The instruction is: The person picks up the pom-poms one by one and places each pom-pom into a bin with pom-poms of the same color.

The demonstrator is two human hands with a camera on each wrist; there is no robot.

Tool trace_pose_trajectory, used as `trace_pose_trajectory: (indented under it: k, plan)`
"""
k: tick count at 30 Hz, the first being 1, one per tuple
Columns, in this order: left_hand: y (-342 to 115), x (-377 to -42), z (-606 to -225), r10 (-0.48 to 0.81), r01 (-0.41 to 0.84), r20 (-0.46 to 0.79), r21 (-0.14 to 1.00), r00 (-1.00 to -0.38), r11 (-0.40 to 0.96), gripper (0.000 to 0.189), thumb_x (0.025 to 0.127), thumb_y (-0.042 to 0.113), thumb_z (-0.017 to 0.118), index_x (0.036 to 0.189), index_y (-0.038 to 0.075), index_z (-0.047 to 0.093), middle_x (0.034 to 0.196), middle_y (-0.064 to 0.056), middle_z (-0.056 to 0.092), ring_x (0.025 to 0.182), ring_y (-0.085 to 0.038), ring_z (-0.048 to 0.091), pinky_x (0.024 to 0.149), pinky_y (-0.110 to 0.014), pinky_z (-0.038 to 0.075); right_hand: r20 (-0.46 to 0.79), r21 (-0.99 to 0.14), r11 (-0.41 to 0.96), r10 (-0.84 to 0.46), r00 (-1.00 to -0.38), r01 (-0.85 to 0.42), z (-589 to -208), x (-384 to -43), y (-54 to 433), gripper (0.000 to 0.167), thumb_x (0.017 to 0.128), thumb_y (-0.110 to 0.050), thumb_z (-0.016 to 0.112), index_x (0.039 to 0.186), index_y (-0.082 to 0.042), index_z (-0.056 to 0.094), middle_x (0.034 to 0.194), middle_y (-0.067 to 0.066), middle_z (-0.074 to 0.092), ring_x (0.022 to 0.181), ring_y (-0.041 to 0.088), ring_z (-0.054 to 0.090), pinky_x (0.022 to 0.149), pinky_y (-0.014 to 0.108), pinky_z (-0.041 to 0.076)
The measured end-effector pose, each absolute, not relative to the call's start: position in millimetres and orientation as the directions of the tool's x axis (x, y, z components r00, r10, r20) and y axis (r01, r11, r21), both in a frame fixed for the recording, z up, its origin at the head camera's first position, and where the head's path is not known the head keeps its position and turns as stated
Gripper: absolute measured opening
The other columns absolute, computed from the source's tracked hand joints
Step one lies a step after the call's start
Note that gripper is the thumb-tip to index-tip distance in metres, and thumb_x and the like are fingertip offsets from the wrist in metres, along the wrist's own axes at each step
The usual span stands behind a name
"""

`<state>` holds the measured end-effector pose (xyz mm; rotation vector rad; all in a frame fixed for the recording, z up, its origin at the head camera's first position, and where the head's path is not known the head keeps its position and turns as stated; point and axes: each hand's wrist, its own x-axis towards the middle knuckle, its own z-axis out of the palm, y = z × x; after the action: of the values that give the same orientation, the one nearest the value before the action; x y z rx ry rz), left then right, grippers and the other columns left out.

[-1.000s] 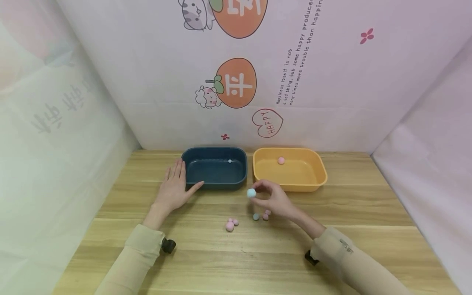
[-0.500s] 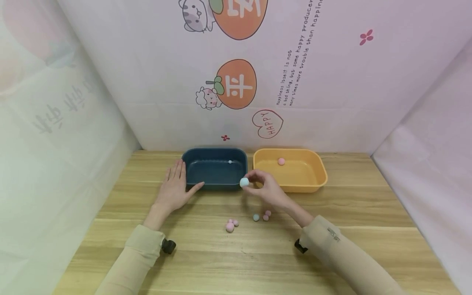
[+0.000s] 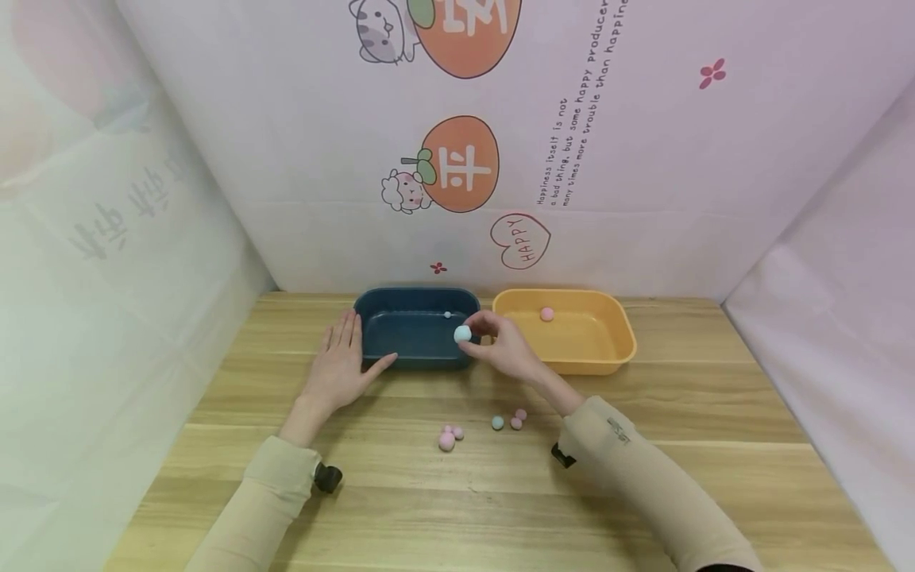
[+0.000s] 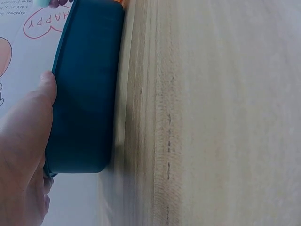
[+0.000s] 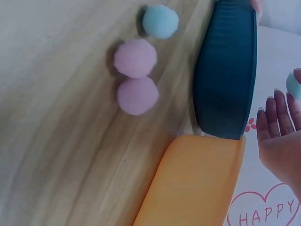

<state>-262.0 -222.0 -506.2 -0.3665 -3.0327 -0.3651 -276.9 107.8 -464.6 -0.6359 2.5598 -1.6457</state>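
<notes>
Between thumb and fingers, my right hand (image 3: 506, 349) pinches a pale blue pom-pom (image 3: 462, 334) over the right end of the dark blue bin (image 3: 422, 364). My left hand (image 3: 334, 369) lies with straight fingers against that bin's left end, its thumb along the front rim. A tiny pale blue pom-pom (image 3: 447, 315) sits inside the blue bin. Beside it stands a yellow bin (image 3: 572, 367) with one pink pom-pom (image 3: 546, 314) in it. The right wrist view shows the held pom-pom (image 5: 294, 86) only in part, at the edge.
On the wooden table (image 3: 443, 508) in front of the bins lie a cluster of pink pom-poms (image 3: 446, 441), a light blue pom-pom (image 3: 497, 423) and two more pink pom-poms (image 3: 517, 423). A printed white cloth (image 3: 615, 246) rises behind the bins.
My right hand has carried the pale blue pom-pom left and away from me, from in front of the yellow bin to over the blue bin. The left hand has stayed put.
</notes>
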Motion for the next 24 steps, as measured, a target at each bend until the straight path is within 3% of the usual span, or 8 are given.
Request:
trace_pose_trajectory:
  k: [8, 24]
  plan:
    - [-221, -262, -506, 0.223, 0.238, 0.092, 0.227, -0.971, 0.944, 0.113, 0.107, 0.076, 0.047, 0.172, -0.009, 0.010, 0.183, -0.029, 0.009, 0.172, -0.045, 0.012, 0.140, -0.064, 0.015, 0.183, -0.883, 0.355, -0.339, -0.923, -0.306, -465, -291, 98, 0.028, 0.098, -0.007, 0.082, 0.121, 0.003, 0.070, 0.125, 0.024, 0.073, 0.121, 0.041, 0.070, 0.114, 0.061, 0.055]
    - [-220, -264, -506, 0.212, 0.228, 0.090, 0.253, -0.973, 0.940, 0.114, 0.107, 0.075, 0.049, 0.172, -0.009, 0.009, 0.183, -0.029, 0.009, 0.172, -0.046, 0.013, 0.140, -0.064, 0.013, 0.211, -0.863, 0.384, -0.316, -0.925, -0.328, -468, -316, 74, 0.027, 0.097, -0.008, 0.082, 0.118, 0.004, 0.071, 0.119, 0.024, 0.075, 0.109, 0.037, 0.069, 0.106, 0.053, 0.059]
